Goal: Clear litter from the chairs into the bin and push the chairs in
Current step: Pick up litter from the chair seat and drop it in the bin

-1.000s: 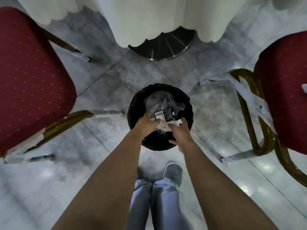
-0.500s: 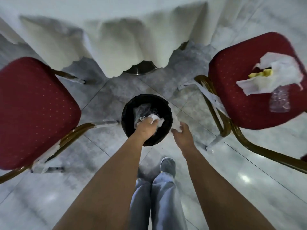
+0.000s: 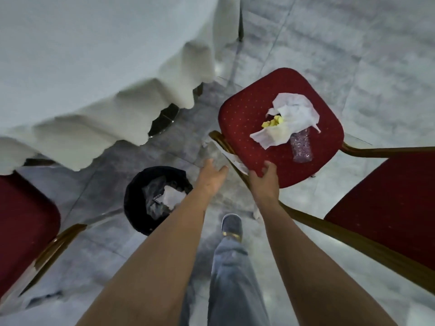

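Note:
A red chair seat [image 3: 242, 118] to the right carries crumpled white paper [image 3: 294, 114], a yellow scrap [image 3: 273, 122] and a clear plastic wrapper [image 3: 301, 147]. My right hand [image 3: 264, 178] grips the seat's near corner, with fingers curled on its edge. My left hand [image 3: 211, 176] hovers with straight fingers over the floor between the chair and the black bin [image 3: 134, 201], holding nothing. White paper and clear plastic [image 3: 170, 196] lie inside the bin. A second red chair [image 3: 23, 220] stands at the left with a bare seat.
A white tablecloth [image 3: 82, 55] hangs over the table at upper left, its metal base [image 3: 162, 121] showing beneath. A third red seat [image 3: 388, 203] with a gold frame sits at the lower right. My shoe [image 3: 231, 228] stands on the marble floor by the bin.
Both hands left the bin, where the litter now lies. The view swung right; my right hand moved onto the right chair's seat edge and my left hand followed, empty.

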The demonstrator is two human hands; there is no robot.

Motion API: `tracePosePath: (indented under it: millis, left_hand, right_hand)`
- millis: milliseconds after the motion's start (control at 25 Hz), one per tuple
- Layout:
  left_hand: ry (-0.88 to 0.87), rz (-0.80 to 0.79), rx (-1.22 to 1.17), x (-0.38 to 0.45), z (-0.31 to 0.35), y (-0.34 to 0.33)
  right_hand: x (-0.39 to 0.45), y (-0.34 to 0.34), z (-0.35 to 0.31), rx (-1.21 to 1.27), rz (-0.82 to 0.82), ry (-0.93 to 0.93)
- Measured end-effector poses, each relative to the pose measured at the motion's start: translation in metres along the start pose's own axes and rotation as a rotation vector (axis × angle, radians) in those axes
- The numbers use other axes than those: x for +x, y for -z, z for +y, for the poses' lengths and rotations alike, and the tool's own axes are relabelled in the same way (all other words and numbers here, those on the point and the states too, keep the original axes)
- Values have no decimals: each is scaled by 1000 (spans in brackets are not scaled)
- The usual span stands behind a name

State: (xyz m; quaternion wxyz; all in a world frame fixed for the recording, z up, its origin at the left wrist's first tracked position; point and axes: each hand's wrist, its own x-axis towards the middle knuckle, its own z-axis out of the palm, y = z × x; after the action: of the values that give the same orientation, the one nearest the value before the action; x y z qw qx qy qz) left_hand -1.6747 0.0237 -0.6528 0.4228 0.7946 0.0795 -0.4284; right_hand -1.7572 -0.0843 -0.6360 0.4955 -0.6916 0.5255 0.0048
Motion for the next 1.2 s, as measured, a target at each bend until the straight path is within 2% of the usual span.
tracePosePath:
  millis: [80, 160, 400, 560, 720, 840, 960, 1200]
  left_hand:
    - [48, -10, 28, 40, 53, -62]
    - [52, -24, 15, 43, 64, -69]
    - [53, -33, 83, 105, 128, -141]
    - [50, 3, 82, 128, 151, -163]
    - [111, -22, 85, 144, 164, -172]
    - [128, -46, 39, 153, 169, -177]
    - [173, -77, -80, 164, 167, -180]
    - [216, -130, -357, 164, 154, -165]
  right_hand:
    - [78, 45, -5, -3, 123, -50]
    - [88, 57, -9, -27, 175, -29]
    - [183, 93, -17, -328, 334, 35]
    - [227, 101, -14, -346, 237, -39]
    - [260, 102, -2, -190, 113, -112]
    - [272, 98, 9, -167, -2, -106]
    - [272, 89, 18, -143, -63, -93]
    - [254, 81, 24, 81, -97, -127]
